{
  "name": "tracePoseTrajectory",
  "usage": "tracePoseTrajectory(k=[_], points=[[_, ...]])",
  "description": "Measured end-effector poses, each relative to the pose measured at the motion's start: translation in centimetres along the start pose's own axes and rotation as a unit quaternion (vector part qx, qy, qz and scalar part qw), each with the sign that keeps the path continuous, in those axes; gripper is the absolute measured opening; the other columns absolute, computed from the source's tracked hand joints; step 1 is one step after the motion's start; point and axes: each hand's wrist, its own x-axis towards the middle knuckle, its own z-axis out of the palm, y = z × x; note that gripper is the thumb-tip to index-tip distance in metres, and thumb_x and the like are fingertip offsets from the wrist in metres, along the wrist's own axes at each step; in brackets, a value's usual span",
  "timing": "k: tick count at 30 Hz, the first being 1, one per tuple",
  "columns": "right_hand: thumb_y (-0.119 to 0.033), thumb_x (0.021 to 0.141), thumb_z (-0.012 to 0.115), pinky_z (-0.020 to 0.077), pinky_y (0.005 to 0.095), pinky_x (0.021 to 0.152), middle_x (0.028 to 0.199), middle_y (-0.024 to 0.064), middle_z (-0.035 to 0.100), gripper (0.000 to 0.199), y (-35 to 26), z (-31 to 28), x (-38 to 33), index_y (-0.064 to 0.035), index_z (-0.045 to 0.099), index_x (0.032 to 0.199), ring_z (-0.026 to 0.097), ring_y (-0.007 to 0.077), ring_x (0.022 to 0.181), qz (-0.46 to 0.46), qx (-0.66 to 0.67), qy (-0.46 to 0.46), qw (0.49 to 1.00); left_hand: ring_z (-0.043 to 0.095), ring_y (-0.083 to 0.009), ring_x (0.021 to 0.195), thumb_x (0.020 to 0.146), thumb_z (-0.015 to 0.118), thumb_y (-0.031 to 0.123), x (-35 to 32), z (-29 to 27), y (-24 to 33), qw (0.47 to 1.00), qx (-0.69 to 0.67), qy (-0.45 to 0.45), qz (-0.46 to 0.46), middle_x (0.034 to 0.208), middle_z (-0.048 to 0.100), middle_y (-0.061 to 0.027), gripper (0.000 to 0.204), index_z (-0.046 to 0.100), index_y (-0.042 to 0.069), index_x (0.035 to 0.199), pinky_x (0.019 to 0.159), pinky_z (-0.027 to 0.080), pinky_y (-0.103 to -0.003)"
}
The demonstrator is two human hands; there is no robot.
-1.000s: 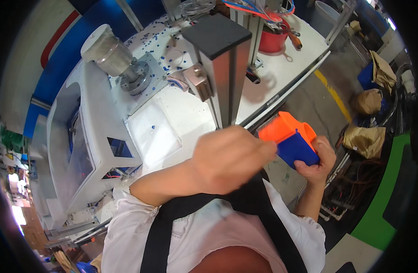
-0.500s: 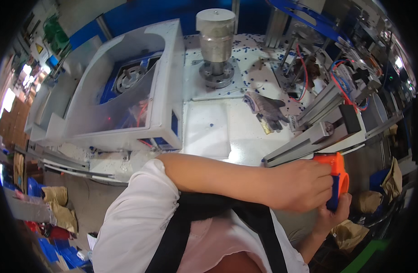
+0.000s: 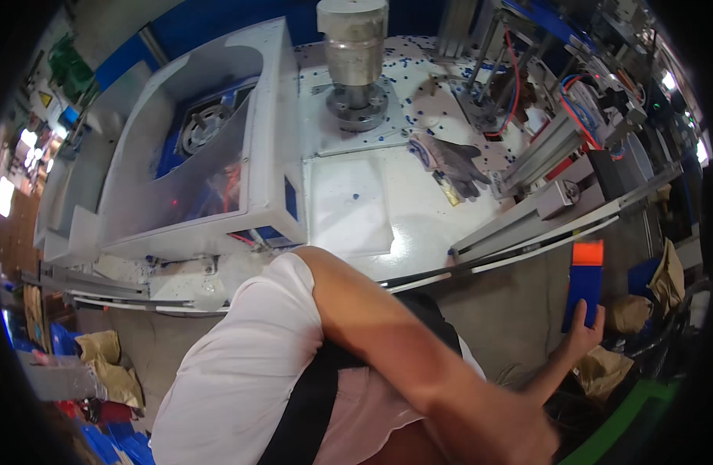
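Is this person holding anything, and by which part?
The right hand holds a blue-and-orange, boxy, plastic-looking piece by its blue lower end. The left hand is blurred; whether it holds anything cannot be told.

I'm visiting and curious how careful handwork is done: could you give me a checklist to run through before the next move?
1. Right hand has hold of the blue-and-orange part: ok.
2. Left hand clearly visible: not ok, blurred near the lower edge.
3. Part's far side undamaged: cannot tell, hidden from view.
4. Grey glove clear of both hands: ok, lying on the white table.
5. Table free of blue bits: not ok, many scattered.
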Motion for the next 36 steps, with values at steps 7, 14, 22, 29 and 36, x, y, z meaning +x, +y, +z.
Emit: tracePoseTrajectory(k=[7, 14, 22, 29, 36], points=[[-0.038, 0.083, 0.070, 0.0481, 0.0388, 0.072, 0.089, 0.0148, 0.065, 0.040, 1.9, 10.5, 0.3, -0.0028, 0.060, 0.099, 0.061, 0.0297, 0.076, -0.029, -0.078, 0.051, 0.995, 0.058, -0.0303, 0.077, 0.076, 0.068, 0.015, 0.6, -3.9, 0.5, 0.984, -0.121, 0.028, -0.128, 0.076, 0.058, -0.0102, 0.015, 0.059, 0.004, 0.078, 0.071, 0.045, -0.040], [-0.016, 0.075, 0.068, 0.0392, 0.0474, 0.085, 0.097, 0.0187, 0.055, 0.033, 3.7, 18.3, 2.8, 0.0003, 0.054, 0.100, 0.049, 0.0394, 0.097, -0.268, -0.182, 0.031, 0.946, 0.059, -0.0148, 0.085, 0.085, 0.067, 0.016, -3.2, -17.1, 7.6, 0.926, 0.038, 0.097, -0.363, 0.093, 0.061, -0.0052, 0.016, 0.060, 0.005, 0.093, 0.075, 0.048, -0.030], [-0.008, 0.072, 0.065, 0.0345, 0.0475, 0.097, 0.121, 0.0205, 0.050, 0.038, 2.4, 17.6, 1.6, 0.0019, 0.053, 0.107, 0.045, 0.0397, 0.113, -0.338, -0.173, 0.036, 0.924, 0.054, -0.0157, 0.077, 0.086, 0.066, 0.007, -10.9, -31.7, 4.8, 0.747, -0.071, 0.626, -0.212, 0.088, 0.057, -0.0060, 0.025, 0.052, 0.008, 0.106, 0.075, 0.050, -0.028], [-0.010, 0.083, 0.063, 0.0373, 0.0450, 0.095, 0.119, 0.0161, 0.048, 0.041, -3.6, 14.7, -2.4, -0.0036, 0.052, 0.122, 0.047, 0.0336, 0.110, -0.402, -0.075, 0.158, 0.899, 0.051, -0.0180, 0.071, 0.087, 0.064, 0.009, -10.6, -38.0, 0.3, 0.652, -0.112, 0.743, -0.104, 0.080, 0.053, -0.0086, 0.014, 0.052, 0.004, 0.091, 0.068, 0.049, -0.029], [-0.009, 0.077, 0.068, 0.0433, 0.0440, 0.088, 0.110, 0.0105, 0.051, 0.038, -11.6, 17.9, -8.3, -0.0103, 0.054, 0.112, 0.050, 0.0322, 0.103, -0.595, 0.056, -0.013, 0.802, 0.046, -0.0160, 0.066, 0.088, 0.065, 0.014, -11.5, -36.6, -5.7, 0.528, -0.241, 0.814, 0.012, 0.072, 0.049, -0.0058, 0.018, 0.053, 0.004, 0.080, 0.062, 0.043, -0.029]])
